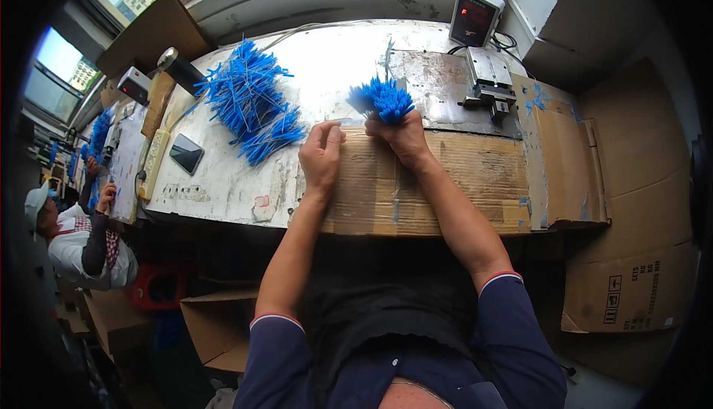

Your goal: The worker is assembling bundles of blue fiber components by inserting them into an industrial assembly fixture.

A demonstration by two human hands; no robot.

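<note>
My right hand is wrapped round a thick bundle of thin blue plastic sticks, whose blue ends fan out above the fingers over the table. Just to its left, my left hand is closed, thumb against curled fingers, at the edge of the cardboard sheet. Whether anything small is inside it is hidden. Further left on the white table lies a large loose heap of the same blue sticks, some showing pale thin shafts.
A metal fixture stands on a steel plate at the right, below a box with a red display. A phone, a power strip and a dark cylinder are on the left. A co-worker sits far left. Cardboard boxes stand below.
</note>
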